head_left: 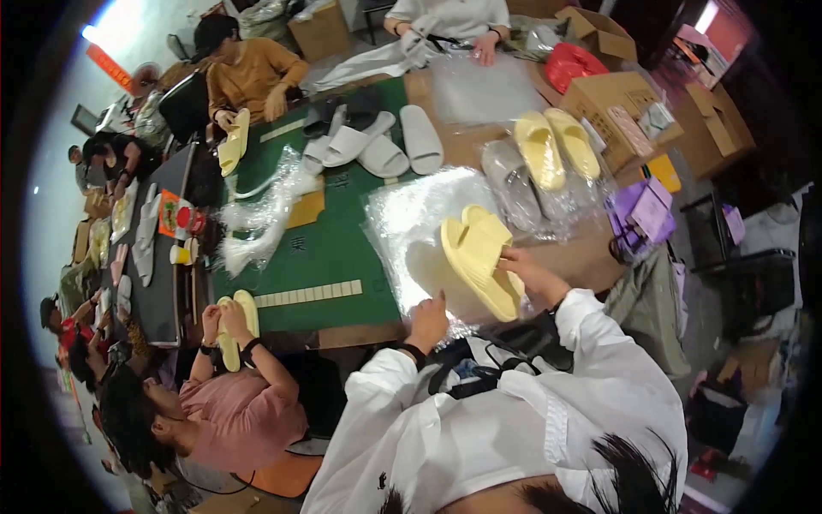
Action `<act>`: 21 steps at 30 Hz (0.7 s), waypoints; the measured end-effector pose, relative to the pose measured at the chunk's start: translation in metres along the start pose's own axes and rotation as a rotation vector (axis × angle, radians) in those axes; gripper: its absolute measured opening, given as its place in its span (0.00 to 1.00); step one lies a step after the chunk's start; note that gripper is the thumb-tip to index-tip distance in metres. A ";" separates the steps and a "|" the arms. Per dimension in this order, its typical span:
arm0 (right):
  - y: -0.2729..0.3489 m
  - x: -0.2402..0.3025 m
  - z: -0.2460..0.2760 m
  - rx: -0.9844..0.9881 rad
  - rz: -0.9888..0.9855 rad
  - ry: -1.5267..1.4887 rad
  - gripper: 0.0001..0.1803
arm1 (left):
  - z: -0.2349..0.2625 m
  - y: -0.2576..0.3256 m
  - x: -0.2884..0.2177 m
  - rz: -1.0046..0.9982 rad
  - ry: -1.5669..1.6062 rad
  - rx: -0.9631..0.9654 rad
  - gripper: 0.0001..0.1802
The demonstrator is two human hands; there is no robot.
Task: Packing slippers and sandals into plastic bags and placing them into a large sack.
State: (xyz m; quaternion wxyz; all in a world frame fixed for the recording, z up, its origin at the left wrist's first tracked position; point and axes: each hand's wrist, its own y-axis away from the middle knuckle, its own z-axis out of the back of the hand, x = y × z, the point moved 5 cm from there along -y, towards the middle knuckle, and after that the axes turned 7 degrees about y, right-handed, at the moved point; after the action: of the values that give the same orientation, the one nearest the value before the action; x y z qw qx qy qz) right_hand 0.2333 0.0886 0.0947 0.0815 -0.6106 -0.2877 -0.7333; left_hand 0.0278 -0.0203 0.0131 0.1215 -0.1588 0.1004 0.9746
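Note:
My right hand (533, 276) is closed on a pair of pale yellow slippers (478, 261), tilted above a stack of clear plastic bags (398, 227). Its fingers grip the near right side of the pair. Close to the front edge of the stack, my left hand (428, 322) has its fingers curled; what they hold, if anything, is hidden. A yellow pair of slippers (539, 150) rests on clear film beyond my right hand. Beside it lies a grey pair (511, 180) in clear wrapping.
Grey and white slippers (385, 157) lie farther back on the green mat (342, 244), near crumpled plastic straps (261, 223). A cardboard box (621, 107) stands at the right. Co-workers handle yellow slippers at near left (229, 343) and far left (233, 146); another person's hand (485, 49) touches clear sheets opposite.

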 end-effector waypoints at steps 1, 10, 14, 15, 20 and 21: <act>0.014 0.009 0.004 0.071 0.072 0.009 0.20 | 0.011 -0.008 0.002 -0.069 0.005 -0.105 0.29; 0.093 0.002 -0.008 0.366 -0.174 0.453 0.18 | 0.074 -0.049 -0.004 -0.306 0.238 -0.289 0.34; 0.077 -0.032 -0.012 0.115 -0.170 0.471 0.18 | 0.080 -0.035 -0.026 -0.308 0.170 -0.269 0.36; 0.073 -0.033 -0.014 0.016 -0.169 0.533 0.18 | 0.079 -0.030 -0.029 -0.310 0.087 -0.292 0.35; 0.065 -0.011 -0.043 -0.120 -0.112 0.653 0.24 | 0.083 -0.011 -0.044 -0.305 0.229 -0.084 0.38; 0.060 -0.018 -0.046 -0.120 -0.104 0.658 0.24 | 0.084 -0.009 -0.045 -0.304 0.226 -0.093 0.38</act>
State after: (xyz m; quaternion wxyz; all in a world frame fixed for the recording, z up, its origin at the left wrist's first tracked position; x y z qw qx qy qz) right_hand 0.2272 0.0109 0.0933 0.0964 -0.3294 -0.2331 -0.9099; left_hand 0.0478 -0.0009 0.1046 0.2476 -0.2861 0.0430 0.9247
